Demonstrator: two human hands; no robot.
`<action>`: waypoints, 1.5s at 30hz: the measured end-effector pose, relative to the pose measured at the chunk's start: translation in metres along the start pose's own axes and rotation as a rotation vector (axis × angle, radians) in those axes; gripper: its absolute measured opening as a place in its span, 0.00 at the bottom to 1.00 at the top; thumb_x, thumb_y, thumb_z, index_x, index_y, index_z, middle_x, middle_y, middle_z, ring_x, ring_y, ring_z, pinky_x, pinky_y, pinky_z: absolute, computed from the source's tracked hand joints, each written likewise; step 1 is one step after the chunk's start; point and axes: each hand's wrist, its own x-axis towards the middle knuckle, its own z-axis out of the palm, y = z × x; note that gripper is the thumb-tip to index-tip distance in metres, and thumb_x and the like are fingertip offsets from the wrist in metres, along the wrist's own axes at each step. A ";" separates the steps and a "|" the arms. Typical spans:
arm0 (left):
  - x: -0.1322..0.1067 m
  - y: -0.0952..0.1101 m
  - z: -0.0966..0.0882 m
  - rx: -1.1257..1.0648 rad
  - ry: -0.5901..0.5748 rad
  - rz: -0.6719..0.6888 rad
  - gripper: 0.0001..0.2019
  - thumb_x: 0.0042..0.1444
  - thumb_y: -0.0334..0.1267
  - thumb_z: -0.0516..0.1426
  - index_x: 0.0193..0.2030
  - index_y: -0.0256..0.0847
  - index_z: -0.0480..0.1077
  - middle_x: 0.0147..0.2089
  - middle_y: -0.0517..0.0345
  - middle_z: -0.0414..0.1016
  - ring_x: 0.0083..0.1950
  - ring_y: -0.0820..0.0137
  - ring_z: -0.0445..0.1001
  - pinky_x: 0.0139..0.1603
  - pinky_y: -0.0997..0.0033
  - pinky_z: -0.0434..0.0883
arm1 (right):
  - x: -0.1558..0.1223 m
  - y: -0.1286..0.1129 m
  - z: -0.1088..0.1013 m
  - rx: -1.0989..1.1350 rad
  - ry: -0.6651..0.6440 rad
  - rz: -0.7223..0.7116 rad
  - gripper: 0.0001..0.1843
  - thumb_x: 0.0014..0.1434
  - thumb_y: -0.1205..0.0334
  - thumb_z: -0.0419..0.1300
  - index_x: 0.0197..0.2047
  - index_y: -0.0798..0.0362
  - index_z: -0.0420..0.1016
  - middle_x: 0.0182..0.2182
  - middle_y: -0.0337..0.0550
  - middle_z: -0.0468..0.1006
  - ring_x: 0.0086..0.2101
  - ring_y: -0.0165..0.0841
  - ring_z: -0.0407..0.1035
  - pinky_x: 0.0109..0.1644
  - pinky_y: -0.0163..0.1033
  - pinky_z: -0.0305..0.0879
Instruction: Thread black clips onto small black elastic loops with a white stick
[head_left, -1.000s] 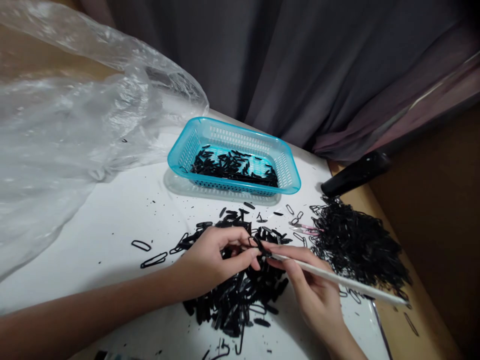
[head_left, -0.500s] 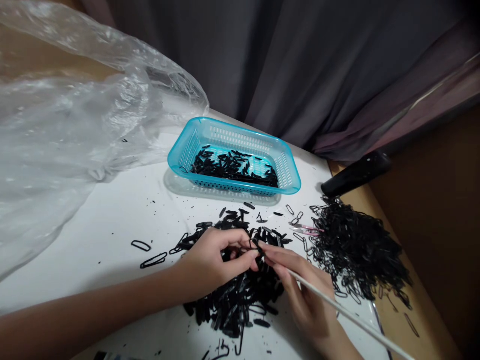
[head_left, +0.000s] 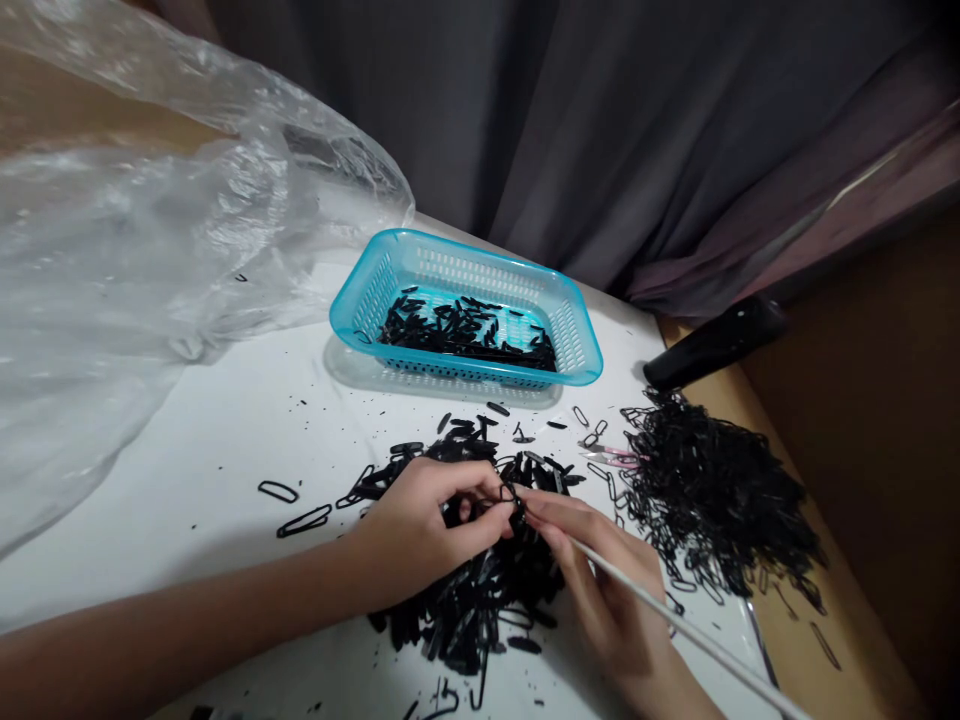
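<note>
My left hand [head_left: 420, 525] is curled in a pinch on a small black plastic piece [head_left: 512, 497] above a heap of black pieces [head_left: 480, 590] on the white table [head_left: 225, 440]. My right hand [head_left: 607, 590] meets it from the right, fingers closed around a thin white stick [head_left: 690, 630] whose tip touches the same piece. The stick runs back toward the lower right corner.
A turquoise basket [head_left: 465, 315] holding several black pieces stands behind the hands. A tangled mound of black loops [head_left: 712, 490] lies at the right, beside a black handle [head_left: 712, 345]. A large clear plastic bag [head_left: 150, 230] covers the left. Loose loops [head_left: 304, 520] lie scattered; dark curtain behind.
The stick has swung from nearly level to slanting down toward the lower right. My right hand has shifted slightly lower. The left hand has stayed pinched on the piece.
</note>
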 end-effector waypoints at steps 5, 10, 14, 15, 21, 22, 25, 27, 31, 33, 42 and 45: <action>0.000 -0.002 0.000 0.046 -0.002 0.010 0.07 0.56 0.33 0.57 0.27 0.40 0.73 0.26 0.66 0.79 0.29 0.74 0.73 0.33 0.78 0.67 | 0.003 -0.004 -0.001 0.020 -0.018 0.049 0.15 0.66 0.70 0.57 0.51 0.47 0.79 0.45 0.44 0.83 0.43 0.34 0.79 0.48 0.38 0.78; 0.001 -0.001 -0.001 0.051 -0.037 -0.040 0.07 0.56 0.35 0.58 0.29 0.41 0.75 0.29 0.65 0.79 0.32 0.72 0.74 0.35 0.76 0.67 | 0.001 -0.006 -0.001 0.032 0.016 0.120 0.16 0.67 0.69 0.56 0.52 0.44 0.78 0.45 0.42 0.84 0.44 0.36 0.79 0.49 0.41 0.78; 0.002 0.001 -0.002 0.016 -0.050 -0.069 0.07 0.57 0.36 0.58 0.29 0.42 0.76 0.30 0.66 0.80 0.33 0.71 0.75 0.37 0.75 0.67 | -0.001 -0.005 0.000 0.139 0.056 0.221 0.13 0.68 0.66 0.57 0.49 0.43 0.80 0.45 0.42 0.83 0.45 0.35 0.79 0.51 0.40 0.78; 0.002 0.001 -0.003 0.008 -0.050 -0.081 0.07 0.56 0.37 0.58 0.29 0.42 0.76 0.30 0.66 0.80 0.34 0.71 0.75 0.37 0.75 0.67 | 0.000 -0.004 0.001 0.194 0.105 0.257 0.12 0.68 0.64 0.57 0.48 0.44 0.81 0.43 0.42 0.84 0.44 0.35 0.79 0.50 0.39 0.79; 0.002 0.003 -0.005 -0.046 -0.045 -0.155 0.08 0.56 0.38 0.58 0.27 0.42 0.75 0.28 0.64 0.79 0.33 0.69 0.73 0.38 0.71 0.66 | 0.011 0.006 -0.006 0.458 0.315 0.444 0.10 0.65 0.55 0.62 0.39 0.49 0.82 0.38 0.42 0.83 0.41 0.33 0.81 0.48 0.33 0.79; 0.002 0.004 -0.005 -0.058 -0.050 -0.166 0.08 0.56 0.39 0.58 0.28 0.42 0.75 0.29 0.64 0.79 0.33 0.69 0.73 0.38 0.71 0.66 | 0.013 0.008 -0.008 0.495 0.339 0.481 0.10 0.64 0.54 0.63 0.39 0.50 0.82 0.38 0.42 0.84 0.41 0.33 0.81 0.48 0.33 0.79; 0.002 0.005 -0.006 -0.113 -0.051 -0.187 0.08 0.56 0.38 0.58 0.27 0.42 0.73 0.29 0.64 0.78 0.34 0.69 0.73 0.38 0.70 0.66 | 0.019 0.013 -0.016 0.611 0.373 0.557 0.10 0.62 0.53 0.65 0.39 0.51 0.80 0.36 0.44 0.86 0.40 0.34 0.82 0.46 0.31 0.79; 0.003 0.006 -0.006 -0.167 -0.034 -0.188 0.07 0.55 0.36 0.57 0.26 0.42 0.71 0.28 0.64 0.77 0.34 0.70 0.73 0.39 0.71 0.66 | 0.022 0.017 -0.021 0.672 0.387 0.558 0.09 0.61 0.54 0.67 0.37 0.51 0.80 0.35 0.44 0.86 0.39 0.33 0.82 0.44 0.30 0.79; 0.004 0.008 -0.007 -0.248 0.002 -0.206 0.06 0.55 0.35 0.57 0.27 0.42 0.68 0.26 0.66 0.75 0.33 0.71 0.71 0.38 0.71 0.65 | 0.027 0.019 -0.025 0.708 0.396 0.552 0.08 0.60 0.55 0.68 0.35 0.51 0.80 0.34 0.42 0.86 0.38 0.32 0.82 0.43 0.29 0.79; 0.005 0.008 -0.007 -0.276 0.011 -0.216 0.06 0.55 0.36 0.58 0.27 0.42 0.68 0.26 0.66 0.74 0.32 0.71 0.71 0.38 0.71 0.65 | 0.026 0.016 -0.024 0.693 0.396 0.566 0.09 0.60 0.55 0.67 0.36 0.51 0.80 0.34 0.43 0.86 0.38 0.33 0.82 0.43 0.31 0.79; 0.005 0.006 -0.009 -0.347 0.071 -0.179 0.09 0.59 0.39 0.57 0.28 0.42 0.68 0.27 0.64 0.74 0.36 0.70 0.74 0.43 0.72 0.67 | 0.018 0.002 -0.016 0.458 0.318 0.462 0.11 0.64 0.52 0.62 0.37 0.49 0.82 0.38 0.41 0.84 0.43 0.35 0.79 0.48 0.38 0.77; 0.005 0.008 -0.011 -0.373 0.107 -0.154 0.08 0.59 0.38 0.57 0.28 0.42 0.67 0.27 0.65 0.73 0.35 0.71 0.73 0.42 0.72 0.68 | 0.018 0.001 -0.018 0.293 0.250 0.378 0.11 0.65 0.54 0.61 0.36 0.48 0.82 0.42 0.42 0.84 0.47 0.36 0.76 0.55 0.42 0.72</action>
